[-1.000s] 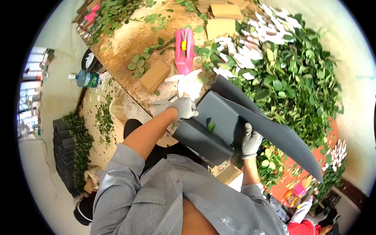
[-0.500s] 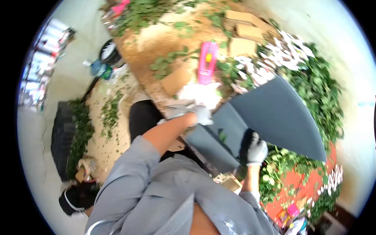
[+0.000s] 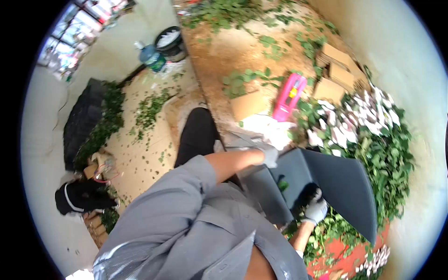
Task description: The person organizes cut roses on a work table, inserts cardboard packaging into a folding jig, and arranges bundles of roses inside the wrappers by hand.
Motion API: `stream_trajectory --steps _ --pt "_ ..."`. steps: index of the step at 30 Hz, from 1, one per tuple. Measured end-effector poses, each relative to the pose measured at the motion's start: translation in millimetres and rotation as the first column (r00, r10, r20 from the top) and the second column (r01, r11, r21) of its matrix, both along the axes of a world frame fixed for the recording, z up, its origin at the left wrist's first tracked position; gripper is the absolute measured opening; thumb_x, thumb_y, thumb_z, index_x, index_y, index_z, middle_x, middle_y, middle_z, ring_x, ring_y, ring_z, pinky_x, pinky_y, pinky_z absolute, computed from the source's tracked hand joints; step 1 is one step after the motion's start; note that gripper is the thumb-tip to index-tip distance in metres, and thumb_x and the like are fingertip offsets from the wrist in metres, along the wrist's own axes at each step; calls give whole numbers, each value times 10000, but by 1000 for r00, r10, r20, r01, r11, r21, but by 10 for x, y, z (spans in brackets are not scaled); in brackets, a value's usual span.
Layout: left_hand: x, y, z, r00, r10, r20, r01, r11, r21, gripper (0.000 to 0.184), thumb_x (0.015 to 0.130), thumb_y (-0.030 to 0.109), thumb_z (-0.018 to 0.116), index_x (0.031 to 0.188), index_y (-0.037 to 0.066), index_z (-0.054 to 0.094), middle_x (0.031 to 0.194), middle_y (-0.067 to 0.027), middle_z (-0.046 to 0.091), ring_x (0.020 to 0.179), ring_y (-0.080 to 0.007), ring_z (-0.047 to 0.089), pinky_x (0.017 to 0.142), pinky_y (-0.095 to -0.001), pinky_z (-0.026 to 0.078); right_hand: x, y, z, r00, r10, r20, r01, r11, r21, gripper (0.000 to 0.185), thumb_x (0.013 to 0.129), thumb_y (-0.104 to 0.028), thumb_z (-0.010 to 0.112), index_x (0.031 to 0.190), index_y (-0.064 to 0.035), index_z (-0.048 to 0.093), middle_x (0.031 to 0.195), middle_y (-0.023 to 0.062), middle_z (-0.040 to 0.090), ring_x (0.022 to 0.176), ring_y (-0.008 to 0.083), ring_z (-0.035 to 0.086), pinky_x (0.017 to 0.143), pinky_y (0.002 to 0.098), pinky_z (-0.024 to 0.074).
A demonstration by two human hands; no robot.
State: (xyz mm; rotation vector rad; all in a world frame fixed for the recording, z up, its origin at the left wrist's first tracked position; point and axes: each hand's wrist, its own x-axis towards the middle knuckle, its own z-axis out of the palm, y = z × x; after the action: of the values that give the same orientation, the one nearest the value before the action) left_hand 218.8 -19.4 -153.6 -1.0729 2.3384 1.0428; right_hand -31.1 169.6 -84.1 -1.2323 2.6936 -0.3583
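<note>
A dark grey plastic holder (image 3: pixel 343 177) with angled panels lies in front of me. A green leaf (image 3: pixel 283 185) rests in its fold. My left hand (image 3: pixel 269 155), in a pale glove, is at the holder's far left edge, beside crumpled white sheeting (image 3: pixel 266 128); its fingers are too blurred to read. Over the holder's lower part, my right hand (image 3: pixel 316 211), also gloved, has curled fingers next to a dark shape (image 3: pixel 308 193). Whether that is a held thing, shadow or dark glove material, I cannot make out.
A pink tool (image 3: pixel 289 97) and a cardboard piece (image 3: pixel 248 105) lie on the worktable (image 3: pixel 224 51). Behind are stacked cardboard pieces (image 3: pixel 343 70) and white-wrapped bundles (image 3: pixel 357 121) among leafy stems (image 3: pixel 387 163). At left stand a black bucket (image 3: pixel 170 44) and water bottle (image 3: pixel 151 58). Someone in black (image 3: pixel 86 196) is lower left.
My view has swung, so the table and holder appear farther right and mostly lower. Both hands stay close to the holder. The holder's large panel appears tilted farther down.
</note>
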Motion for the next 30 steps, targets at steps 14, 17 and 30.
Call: stream_trajectory --steps 14,17,30 --pt "117 -22 -30 1000 -8 10 7 999 42 390 813 423 721 1035 108 781 1065 -160 750 1016 -349 709 905 -444 543 795 -748 294 837 533 123 -542 778 319 513 848 -313 763 1262 -65 587 1229 185 584 1164 372 584 895 480 553" --pt "89 -124 -56 1000 10 16 -10 999 54 446 818 474 704 1077 118 773 1051 -179 747 1006 -348 719 896 -430 553 844 -808 166 869 457 189 -493 784 377 561 825 -314 777 1289 -67 579 1252 227 593 1181 390 599 925 484 535" --pt "11 -224 552 991 -116 67 119 992 -44 378 841 392 676 1049 94 781 1097 -200 737 1037 -374 708 918 -431 542 850 -255 360 848 445 289 -501 849 165 472 865 -292 718 1280 -89 622 1299 209 623 1201 359 610 897 459 549"
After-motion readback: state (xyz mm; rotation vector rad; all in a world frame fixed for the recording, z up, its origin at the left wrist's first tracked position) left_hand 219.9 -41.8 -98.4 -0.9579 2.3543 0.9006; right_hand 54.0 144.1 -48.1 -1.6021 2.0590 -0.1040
